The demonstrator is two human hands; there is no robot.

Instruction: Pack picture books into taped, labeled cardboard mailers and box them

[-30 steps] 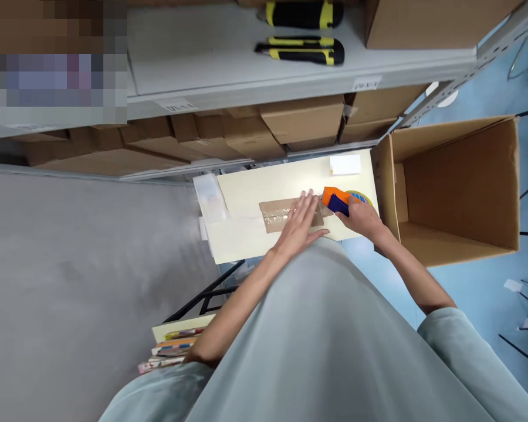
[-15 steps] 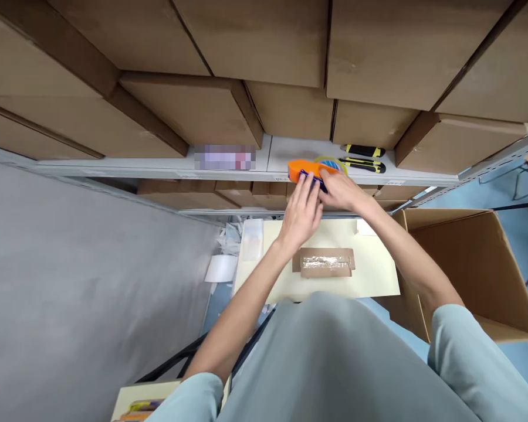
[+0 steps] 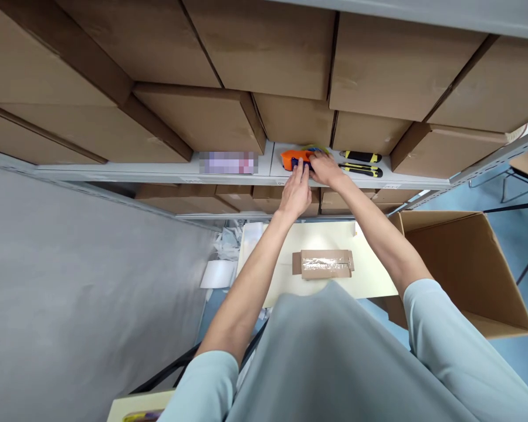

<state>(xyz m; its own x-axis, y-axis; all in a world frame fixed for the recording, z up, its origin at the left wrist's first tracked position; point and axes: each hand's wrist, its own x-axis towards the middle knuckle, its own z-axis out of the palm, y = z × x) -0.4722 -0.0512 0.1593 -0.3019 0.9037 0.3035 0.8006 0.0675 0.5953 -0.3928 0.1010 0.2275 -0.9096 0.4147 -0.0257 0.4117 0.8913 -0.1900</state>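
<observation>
An orange and dark-blue tape dispenser (image 3: 289, 159) is at the front of the grey shelf (image 3: 167, 170). My right hand (image 3: 324, 169) grips its right end, with the fingers curled over it. Against its front and dark-blue part press the fingers of my left hand (image 3: 296, 190), holding it from the near side. A yellow-rimmed roll (image 3: 313, 147) shows partly behind the dispenser and the right hand. Just to the right lie black-and-yellow utility knives (image 3: 361, 156). On the left of the shelf is a pale purple pack (image 3: 227, 163), blurred out.
Cardboard boxes (image 3: 286, 123) line the shelf behind, and more stand on the level below. A taped flat carton (image 3: 326, 264) lies on the cream table (image 3: 374, 281). At the right stands a large open carton (image 3: 462, 269). A grey wall (image 3: 92, 281) runs along the left.
The dispenser has moved back and slightly left, from over the shelf's front edge to the shelf top. Both hands have gone with it, and the view has shifted a little.
</observation>
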